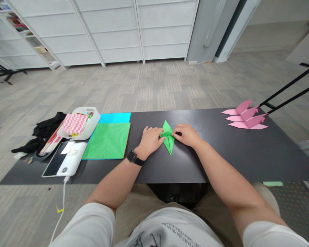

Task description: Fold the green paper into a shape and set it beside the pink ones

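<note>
A partly folded green origami paper (169, 143), shaped like a narrow kite, lies on the dark table between my hands. My left hand (151, 138) pinches its left edge between thumb and index finger. From the other side my right hand (185, 134) grips the right edge in the same way, fingers curled. One point of the paper reaches away from me and another toward me. A crease runs down the lower half. My fingertips hide the paper's side corners.
Green paper sheets (109, 140) with blue ones beneath lie left of my hands. Further left are a white basket (94, 120), a white power bank (72, 159) with a cable, and black cloth (50, 123). Pink folded paper birds (244, 118) stand at the right.
</note>
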`<state>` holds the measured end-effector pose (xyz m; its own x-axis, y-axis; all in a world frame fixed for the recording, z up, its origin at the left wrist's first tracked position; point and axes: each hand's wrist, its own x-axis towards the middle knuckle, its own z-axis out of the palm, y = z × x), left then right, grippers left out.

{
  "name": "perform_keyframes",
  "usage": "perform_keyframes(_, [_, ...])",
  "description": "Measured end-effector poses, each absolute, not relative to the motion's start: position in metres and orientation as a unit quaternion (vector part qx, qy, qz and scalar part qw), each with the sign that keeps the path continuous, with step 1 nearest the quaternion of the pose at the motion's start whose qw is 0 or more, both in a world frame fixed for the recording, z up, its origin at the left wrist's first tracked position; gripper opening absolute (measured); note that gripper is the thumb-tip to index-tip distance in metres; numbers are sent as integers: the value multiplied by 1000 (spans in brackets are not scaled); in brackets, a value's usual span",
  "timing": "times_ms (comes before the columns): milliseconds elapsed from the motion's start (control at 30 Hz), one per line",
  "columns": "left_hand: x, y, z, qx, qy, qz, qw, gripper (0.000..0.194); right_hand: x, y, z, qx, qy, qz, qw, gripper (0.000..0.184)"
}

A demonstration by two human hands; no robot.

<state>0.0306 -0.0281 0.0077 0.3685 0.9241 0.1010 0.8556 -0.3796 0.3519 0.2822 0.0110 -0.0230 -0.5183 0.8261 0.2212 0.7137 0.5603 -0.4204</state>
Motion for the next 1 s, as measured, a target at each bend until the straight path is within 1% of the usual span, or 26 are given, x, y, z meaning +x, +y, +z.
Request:
perform_keyframes(200, [32,-28,7,814,549,150,112,20,278,8,-20,-471,-851,121,197,16])
perform_keyframes(367, [32,-29,10,836,517,153,106,17,272,6,-19,-495,-841,104,192,15])
perform_keyframes(533, [31,-29,4,842,505,158,110,25,269,4,-19,-509,-830,100,205,9])
perform_keyframes(633, [30,-27,-1,844,501,158,111,29,270,4,-18,-501,-829,100,229,24])
perform_keyframes(700, [30,-27,-3,845,499,156,111,30,270,5,-19,-482,-838,103,235,27])
perform_keyframes(833, [30,-27,-5,845,501,150,110,33,271,6,-23,-466,-854,107,205,21])
perform_keyframes(1000, [32,-28,-6,843,506,141,112,37,271,5,-24,-471,-853,113,192,26])
